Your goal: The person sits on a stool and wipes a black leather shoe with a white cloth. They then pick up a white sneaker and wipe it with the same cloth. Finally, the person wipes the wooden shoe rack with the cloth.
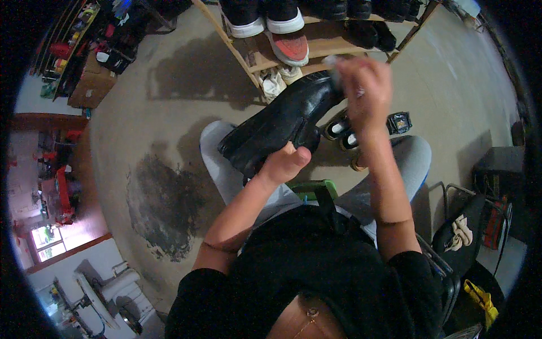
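A black leather boot (271, 123) lies tilted above my lap, its toe towards the upper right. My left hand (283, 165) grips it near the ankle opening, with the thumb on the outside and the fingers hidden behind the leather. At the toe end, my right hand (366, 91) is blurred and closed around a pale, crumpled wipe or cloth (334, 68), which touches or nearly touches the boot's toe.
A wooden shoe rack (322, 48) with several shoes stands ahead. On the floor beyond my knees are a pair of dark shoes (342, 133) and a small black packet (399, 123). A green stool (330, 188) shows between my legs. Chairs (461, 229) stand at the right.
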Available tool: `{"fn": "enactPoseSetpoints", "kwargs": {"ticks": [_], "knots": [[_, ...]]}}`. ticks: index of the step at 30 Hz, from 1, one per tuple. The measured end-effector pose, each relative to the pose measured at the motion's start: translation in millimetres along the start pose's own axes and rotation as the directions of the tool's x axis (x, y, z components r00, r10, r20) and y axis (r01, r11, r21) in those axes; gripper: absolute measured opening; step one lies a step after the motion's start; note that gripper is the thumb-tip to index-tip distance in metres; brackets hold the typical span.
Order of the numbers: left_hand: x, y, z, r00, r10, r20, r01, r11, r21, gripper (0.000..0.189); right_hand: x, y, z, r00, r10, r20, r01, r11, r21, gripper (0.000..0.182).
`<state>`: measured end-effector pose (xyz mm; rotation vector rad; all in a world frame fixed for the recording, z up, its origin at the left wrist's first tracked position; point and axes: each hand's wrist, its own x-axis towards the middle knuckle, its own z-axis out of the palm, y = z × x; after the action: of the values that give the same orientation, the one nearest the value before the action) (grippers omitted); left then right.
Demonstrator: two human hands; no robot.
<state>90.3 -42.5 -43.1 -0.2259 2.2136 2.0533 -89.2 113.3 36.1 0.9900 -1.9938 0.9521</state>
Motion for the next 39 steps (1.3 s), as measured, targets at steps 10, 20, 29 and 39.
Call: {"fn": "enactPoseSetpoints", "kwargs": {"ticks": [10,20,29,39], "knots": [[88,70,20,0.98,-0.176,-0.098,-0.07,0.159,-0.985,0.056,-110,42,-41,0.606,0.577,0.548,-0.784,0.55,0.288,0.04],[137,-39,106,0.92,-0.379,0.1,0.083,-0.063,-0.995,0.044,-158,29,-11,0.351,0.656,0.668,-0.641,0.688,-0.339,0.086],[100,-74,89,0.544,-0.781,0.306,0.523,0.03,-0.852,0.047,-266,118,30,0.135,0.681,0.72,-0.469,0.684,-0.559,0.031],[87,-62,-23,0.737,-0.672,0.071,0.322,0.257,-0.911,0.032,-444,136,50,-0.359,0.671,0.649,-0.134,0.651,-0.747,0.021]]}}
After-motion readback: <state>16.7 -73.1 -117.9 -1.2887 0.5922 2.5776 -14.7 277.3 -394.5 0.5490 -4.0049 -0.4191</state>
